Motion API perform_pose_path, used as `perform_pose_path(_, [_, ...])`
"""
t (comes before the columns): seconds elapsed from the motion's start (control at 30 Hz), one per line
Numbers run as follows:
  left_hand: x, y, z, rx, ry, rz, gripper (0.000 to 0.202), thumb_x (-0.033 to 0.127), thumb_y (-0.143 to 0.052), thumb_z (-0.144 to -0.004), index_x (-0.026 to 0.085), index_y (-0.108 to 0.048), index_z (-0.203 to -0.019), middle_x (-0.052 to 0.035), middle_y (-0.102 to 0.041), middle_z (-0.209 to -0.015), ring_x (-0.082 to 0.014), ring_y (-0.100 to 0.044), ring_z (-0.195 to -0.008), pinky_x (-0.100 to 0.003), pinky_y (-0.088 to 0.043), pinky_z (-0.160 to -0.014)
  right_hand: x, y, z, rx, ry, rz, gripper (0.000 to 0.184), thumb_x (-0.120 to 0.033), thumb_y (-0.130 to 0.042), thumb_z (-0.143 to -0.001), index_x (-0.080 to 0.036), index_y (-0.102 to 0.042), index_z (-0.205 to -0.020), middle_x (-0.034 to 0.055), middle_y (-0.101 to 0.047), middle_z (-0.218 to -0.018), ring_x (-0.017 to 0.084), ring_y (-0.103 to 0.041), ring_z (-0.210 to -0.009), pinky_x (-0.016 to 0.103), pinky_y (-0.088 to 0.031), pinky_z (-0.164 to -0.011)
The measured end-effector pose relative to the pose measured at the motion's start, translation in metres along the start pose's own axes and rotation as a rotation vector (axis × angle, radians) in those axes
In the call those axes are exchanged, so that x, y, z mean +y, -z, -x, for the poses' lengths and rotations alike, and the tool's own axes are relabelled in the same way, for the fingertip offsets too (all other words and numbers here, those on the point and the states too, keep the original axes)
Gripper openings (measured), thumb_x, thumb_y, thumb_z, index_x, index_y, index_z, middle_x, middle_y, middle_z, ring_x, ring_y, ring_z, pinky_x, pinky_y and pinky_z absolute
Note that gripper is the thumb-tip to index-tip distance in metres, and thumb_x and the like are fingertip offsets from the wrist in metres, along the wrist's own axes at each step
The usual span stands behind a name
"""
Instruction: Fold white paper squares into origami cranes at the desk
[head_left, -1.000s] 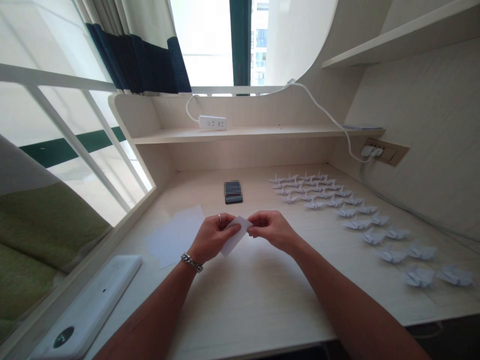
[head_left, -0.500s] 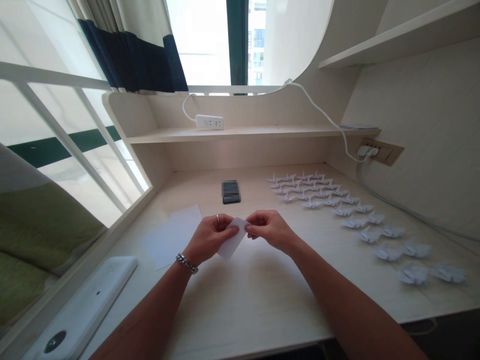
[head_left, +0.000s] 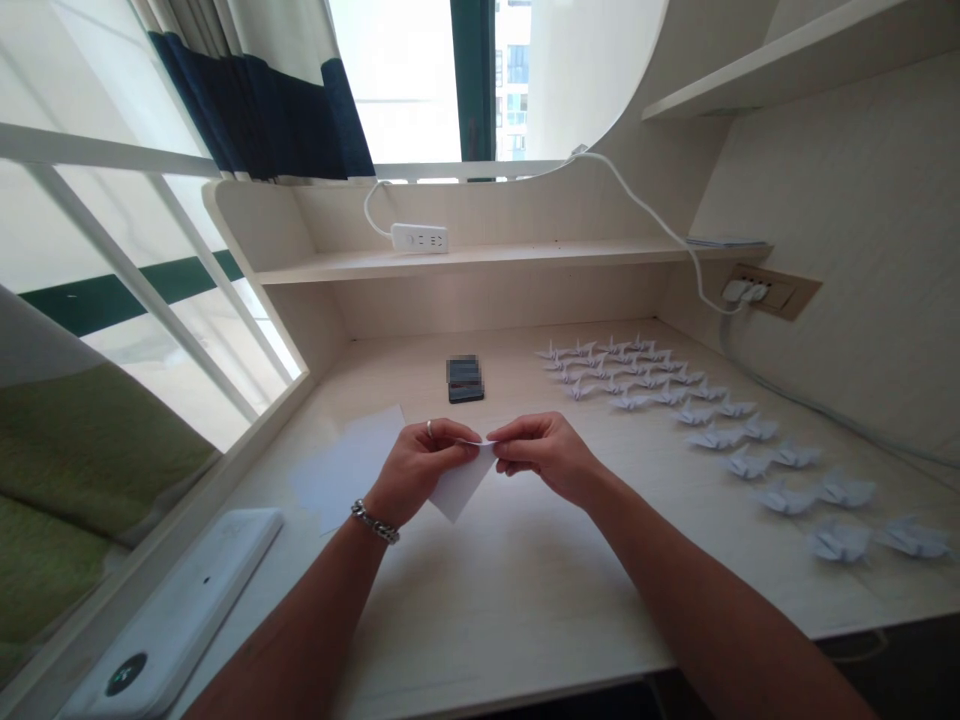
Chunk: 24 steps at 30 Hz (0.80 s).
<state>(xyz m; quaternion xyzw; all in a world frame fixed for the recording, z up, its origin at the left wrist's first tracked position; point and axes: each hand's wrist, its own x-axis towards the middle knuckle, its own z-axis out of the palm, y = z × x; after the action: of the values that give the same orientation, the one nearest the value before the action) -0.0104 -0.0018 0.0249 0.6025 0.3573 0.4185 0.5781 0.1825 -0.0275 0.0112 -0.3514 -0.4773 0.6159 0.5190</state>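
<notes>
While pinched by both at its top edge, folded paper (head_left: 457,488) between left hand (head_left: 420,468) and right hand (head_left: 546,458)

Domestic bedroom or dormitory study nook. Built-in pale wood-grain desk (head_left: 525,570) with matching shelf (head_left: 525,256) above, set under a window (head_left: 405,80) that looks out on a high-rise block (head_left: 514,70). Blue-and-cream curtain (head_left: 262,90) drawn aside. White power strip (head_left: 420,238) on the shelf, cabled to a wall socket (head_left: 765,292). At left, a white rail (head_left: 112,160) and green bedding (head_left: 82,440) beyond it. Personal items on the desk: phone (head_left: 465,380), rows of folded paper cranes (head_left: 675,400), loose paper sheets (head_left: 345,465), and a flat white device (head_left: 172,610) at the near-left edge.
</notes>
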Motion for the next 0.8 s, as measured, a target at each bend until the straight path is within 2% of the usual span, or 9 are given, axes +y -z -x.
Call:
perform_pose_path(0.17, [0.0035,0.0015,0.0016,0.007,-0.06,-0.069,0.015,0.028,-0.077,-0.067,0.015,-0.073,-0.073,-0.0034,-0.068,-0.068,-0.0111,-0.055,-0.057,-0.021,-0.039,-0.051,-0.0022,-0.0016,0.0013,-0.016,0.015,-0.029,0.024,-0.022,-0.077,-0.063,-0.015,-0.077,-0.085,0.0053,-0.071,-0.062,0.014,-0.067,-0.06,0.027,-0.055,-0.062])
perform_pose_path(0.37, [0.01,-0.0009,0.0044,-0.018,-0.115,-0.209,0.013,0.028,-0.071,-0.072,0.015,-0.074,-0.073,-0.0035,-0.068,-0.067,-0.0105,-0.053,-0.056,-0.02,-0.038,-0.048,-0.0004,-0.0031,0.0001,0.034,0.055,-0.022,0.018,-0.021,-0.079,-0.061,-0.016,-0.077,-0.078,0.0045,-0.071,-0.061,0.015,-0.067,-0.058,0.028,-0.056,-0.061])
perform_pose_path(0.67, [0.0074,-0.0003,0.0044,-0.023,-0.137,-0.263,0.017,0.03,-0.069,-0.074,0.015,-0.075,-0.08,-0.007,-0.072,-0.078,-0.0139,-0.059,-0.064,-0.022,-0.043,-0.054,-0.0006,-0.0011,0.0009,0.015,0.068,-0.025,0.018,-0.019,-0.078,-0.062,-0.016,-0.077,-0.08,0.0053,-0.073,-0.066,0.015,-0.068,-0.063,0.029,-0.057,-0.066])
perform_pose_path(0.8, [0.0065,0.0007,0.0042,-0.021,-0.152,-0.287,0.018,0.03,-0.069,-0.075,0.014,-0.075,-0.079,-0.0061,-0.07,-0.074,-0.0127,-0.057,-0.06,-0.021,-0.041,-0.05,-0.0007,-0.0012,0.0007,-0.001,0.073,-0.011,0.02,-0.021,-0.078,-0.062,-0.016,-0.078,-0.081,0.0059,-0.073,-0.069,0.016,-0.069,-0.066,0.032,-0.057,-0.07])
